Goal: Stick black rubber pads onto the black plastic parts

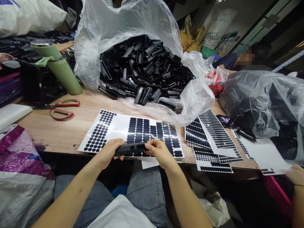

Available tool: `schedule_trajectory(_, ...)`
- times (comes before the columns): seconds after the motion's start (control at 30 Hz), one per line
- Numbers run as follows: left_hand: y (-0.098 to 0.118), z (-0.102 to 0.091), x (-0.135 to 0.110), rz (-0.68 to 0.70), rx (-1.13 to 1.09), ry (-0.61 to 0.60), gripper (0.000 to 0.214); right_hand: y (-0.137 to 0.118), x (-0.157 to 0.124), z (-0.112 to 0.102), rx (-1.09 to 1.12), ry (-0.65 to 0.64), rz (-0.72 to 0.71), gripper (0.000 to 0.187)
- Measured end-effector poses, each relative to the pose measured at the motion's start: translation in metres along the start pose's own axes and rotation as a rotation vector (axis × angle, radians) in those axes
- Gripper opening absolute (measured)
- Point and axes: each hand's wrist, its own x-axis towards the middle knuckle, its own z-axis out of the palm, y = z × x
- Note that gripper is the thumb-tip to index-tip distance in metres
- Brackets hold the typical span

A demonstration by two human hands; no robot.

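Observation:
A long black plastic part [131, 148] with a ribbed face is held level at the table's front edge. My left hand [109, 152] grips its left end, thumb on top and fingertips underneath. At the other end, the thumb and fingers of my right hand [160, 153] are closed on the part; whether a small sticker is between them I cannot tell. Beneath lies a white sticker sheet [118, 126] with black round dots on its left and black rounded-rectangle stickers on its right. Both hands cover some of its front edge.
A large clear plastic bag [89, 47] behind the sheet spills black plastic parts [142, 68]. Red-handled scissors [62, 114] and a green bottle [64, 74] are at left. More sticker sheets [217, 129] lie right. Another person's hand [295, 174] reaches in at far right.

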Motion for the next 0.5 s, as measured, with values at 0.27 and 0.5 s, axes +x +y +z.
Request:
schedule_trajectory(0.27,-0.003,0.0,-0.002,0.013,0.023,-0.014,0.027,0.006,-0.002,0.002,-0.058,0.04,-0.022,0.023)
schedule_trajectory(0.5,-0.001,0.003,-0.006,0.02,0.029,-0.006,0.027,0.014,-0.003,0.004,-0.19,0.092,-0.098,0.021)
